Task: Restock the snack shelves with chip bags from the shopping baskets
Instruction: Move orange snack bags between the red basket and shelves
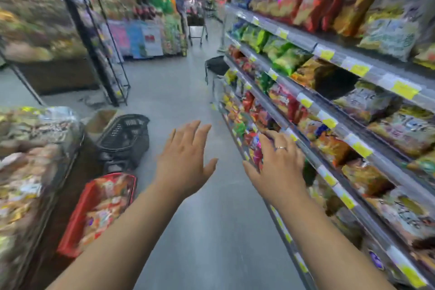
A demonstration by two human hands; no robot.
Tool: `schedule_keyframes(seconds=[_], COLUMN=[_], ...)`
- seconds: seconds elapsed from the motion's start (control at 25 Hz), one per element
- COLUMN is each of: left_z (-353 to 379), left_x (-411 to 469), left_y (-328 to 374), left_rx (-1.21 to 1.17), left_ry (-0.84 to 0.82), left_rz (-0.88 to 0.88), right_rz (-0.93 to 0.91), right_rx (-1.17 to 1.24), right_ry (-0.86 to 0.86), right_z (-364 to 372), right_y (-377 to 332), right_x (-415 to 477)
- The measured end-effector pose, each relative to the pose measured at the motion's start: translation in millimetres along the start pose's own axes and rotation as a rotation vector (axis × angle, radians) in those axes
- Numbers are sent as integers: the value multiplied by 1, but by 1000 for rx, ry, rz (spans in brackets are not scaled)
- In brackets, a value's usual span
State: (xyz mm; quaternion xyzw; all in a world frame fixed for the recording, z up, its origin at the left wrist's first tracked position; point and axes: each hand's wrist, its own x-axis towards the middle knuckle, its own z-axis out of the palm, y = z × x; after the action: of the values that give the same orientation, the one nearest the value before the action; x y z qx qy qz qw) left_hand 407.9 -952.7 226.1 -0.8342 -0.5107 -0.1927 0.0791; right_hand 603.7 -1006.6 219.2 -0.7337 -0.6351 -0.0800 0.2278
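Note:
The snack shelves (pixel 313 106) run along the right, packed with chip bags in green, red, yellow and orange. My right hand (pixel 281 165), wearing a ring, is open with fingers spread and hovers at the edge of a lower shelf next to pink and red bags (pixel 256 150). My left hand (pixel 186 158) is open, palm down, over the aisle floor and holds nothing. A red shopping basket (pixel 70 226) full of chip bags stands on the floor at the lower left. A black basket (pixel 124 134) sits behind it.
A bin of bagged goods (pixel 30 160) fills the left foreground. A black wire rack (pixel 103 54) stands further along the left side. A black stool (pixel 216 66) and a trolley (pixel 196 28) stand further down the grey aisle, beside more displays.

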Motion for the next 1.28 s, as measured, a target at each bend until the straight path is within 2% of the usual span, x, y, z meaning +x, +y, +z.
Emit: schedule_keyframes(seconds=[0.32,0.52,0.84,0.96,1.28], left_z=[-7,1,72,117,251], left_x=[-81,-128,-158,-151,-164], left_y=[-208,-300,-416,-460,-550], left_rx=[96,123,133,94,-60], left_ry=[-61,-99,-210,-273,-245], left_rz=[-293,-494,-739,-871,-1220], right_rz=[-232,-343,-462,-519,-651], right_rx=[121,169,214,184,105], right_ry=[-87,-209,-474,-627,-825], right_z=[108,174,316,382,555], right_y=[-206,-300,-383,-409,-475], right_x=[36,41,74,100,122])
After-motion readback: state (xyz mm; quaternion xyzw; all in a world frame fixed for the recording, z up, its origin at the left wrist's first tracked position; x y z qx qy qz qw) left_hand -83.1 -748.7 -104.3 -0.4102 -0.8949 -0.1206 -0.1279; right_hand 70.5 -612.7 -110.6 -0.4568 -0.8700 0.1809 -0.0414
